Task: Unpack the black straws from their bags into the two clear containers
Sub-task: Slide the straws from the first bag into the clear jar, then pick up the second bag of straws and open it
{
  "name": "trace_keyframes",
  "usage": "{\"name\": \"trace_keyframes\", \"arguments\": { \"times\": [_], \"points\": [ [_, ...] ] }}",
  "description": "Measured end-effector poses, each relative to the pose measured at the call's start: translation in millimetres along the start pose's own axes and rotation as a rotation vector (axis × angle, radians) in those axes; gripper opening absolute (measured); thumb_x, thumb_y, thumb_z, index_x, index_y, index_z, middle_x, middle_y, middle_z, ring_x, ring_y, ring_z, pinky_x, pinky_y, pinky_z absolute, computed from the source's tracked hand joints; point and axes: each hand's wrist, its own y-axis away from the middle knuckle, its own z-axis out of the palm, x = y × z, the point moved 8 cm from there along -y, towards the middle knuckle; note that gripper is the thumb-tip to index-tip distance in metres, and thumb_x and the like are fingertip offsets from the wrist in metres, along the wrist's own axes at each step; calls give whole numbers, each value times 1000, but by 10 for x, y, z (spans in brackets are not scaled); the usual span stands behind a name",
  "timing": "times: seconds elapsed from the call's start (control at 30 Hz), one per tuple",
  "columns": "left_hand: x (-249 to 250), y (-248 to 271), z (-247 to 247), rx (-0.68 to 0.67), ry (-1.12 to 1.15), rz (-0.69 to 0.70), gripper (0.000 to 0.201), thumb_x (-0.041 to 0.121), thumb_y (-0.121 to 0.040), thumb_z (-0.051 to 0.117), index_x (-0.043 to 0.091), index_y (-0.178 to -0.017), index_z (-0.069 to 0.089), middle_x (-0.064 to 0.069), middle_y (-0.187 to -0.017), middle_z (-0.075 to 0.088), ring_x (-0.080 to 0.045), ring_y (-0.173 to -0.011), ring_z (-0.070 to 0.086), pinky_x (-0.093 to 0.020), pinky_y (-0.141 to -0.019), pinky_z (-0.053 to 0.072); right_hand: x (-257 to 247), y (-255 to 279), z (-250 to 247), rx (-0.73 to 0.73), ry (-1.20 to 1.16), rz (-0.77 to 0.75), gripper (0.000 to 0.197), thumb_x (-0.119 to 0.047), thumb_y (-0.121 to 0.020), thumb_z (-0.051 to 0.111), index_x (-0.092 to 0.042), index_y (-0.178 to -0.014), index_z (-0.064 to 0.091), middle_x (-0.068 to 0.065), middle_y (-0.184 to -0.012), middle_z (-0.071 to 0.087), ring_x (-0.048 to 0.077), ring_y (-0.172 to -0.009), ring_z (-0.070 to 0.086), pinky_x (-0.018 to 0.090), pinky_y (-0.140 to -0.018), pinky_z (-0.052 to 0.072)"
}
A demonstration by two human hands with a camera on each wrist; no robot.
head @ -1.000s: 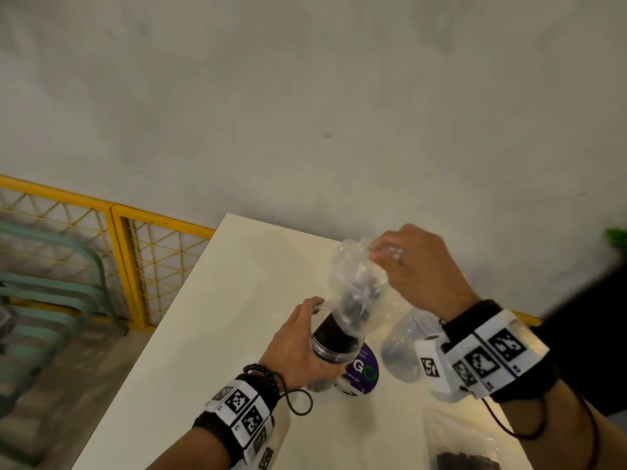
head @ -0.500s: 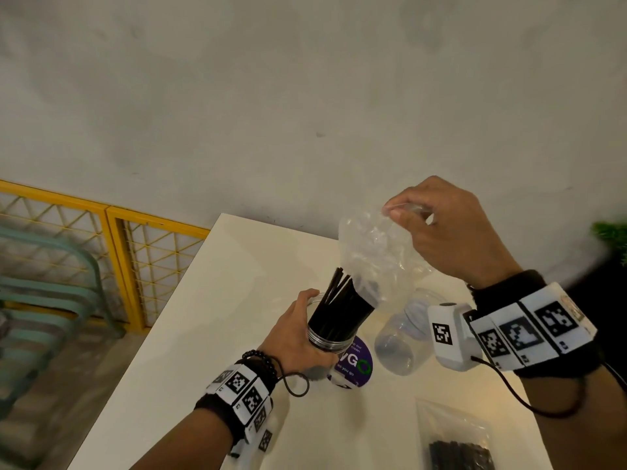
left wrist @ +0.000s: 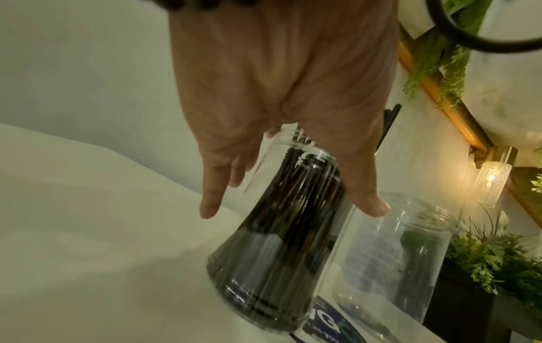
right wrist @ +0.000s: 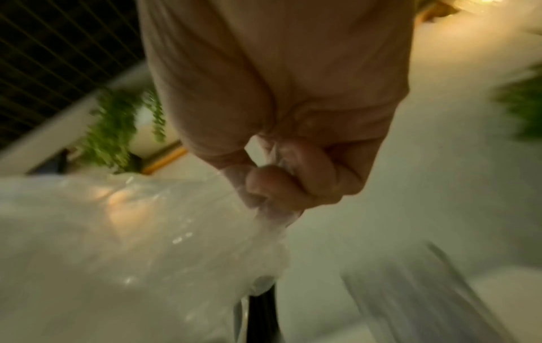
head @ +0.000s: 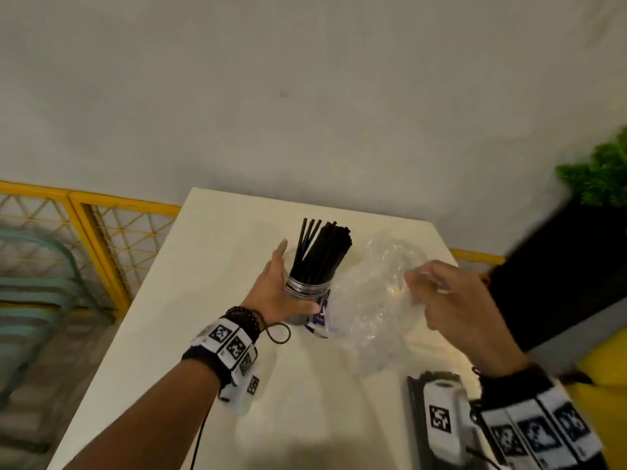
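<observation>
White tabletop [head: 203, 266], left hand [head: 274, 293] straight-fingered around clear jar [head: 307, 290] of black straws [head: 322, 249] (upright), right hand [head: 454, 310] pinching empty plastic bag [head: 369, 300].

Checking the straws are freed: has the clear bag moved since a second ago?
Yes. The clear bag moved off the straws, rightward and down beside the container.

In the head view the crumpled clear bag [head: 373, 300] pinched by the right hand [head: 454, 310] veils whatever stands at three o'clock of the straw-filled container [head: 305, 288]. We cannot make out the second clear container [left wrist: 393, 255] there, and the purple label [head: 321, 315] shows only as a sliver. In the left wrist view the left hand [left wrist: 281, 76] covers the upper ends of the straws [left wrist: 293, 208], and the right wrist view is so smeared that we cannot name the black shape [right wrist: 261, 315] cut off at six o'clock.
</observation>
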Motion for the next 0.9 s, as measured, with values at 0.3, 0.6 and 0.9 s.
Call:
{"name": "trace_keyframes", "arguments": {
  "times": [0.3,0.6,0.9],
  "points": [
    [507,1003,-421,217,-79,116,55,43,-82,70,35,-131,45,12,-113,61,-8,-101,63,-26,-80,53,702,700,1276,-309,-239,338,36,-32,-97,54,2,-89,62,15,-72,71,12,-46,56,31,-51,47],
    [-66,1296,454,-234,-793,-72,39,48,-93,52,47,-132,47,11,-145,36,-15,-124,53,-33,-92,49,841,969,1016,-294,121,92,22,-38,-98,48,-22,-108,62,3,-105,68,22,-99,65,35,-88,50],
    [449,1256,39,-22,-578,-64,42,55,-83,64,46,-124,60,-4,-156,37,-28,-133,50,-52,-107,41,2261,1348,260,-281,486,659,116,-88,-72,42,-10,-153,12,18,-152,33,37,-137,38,51,-104,42]
  ]
}}
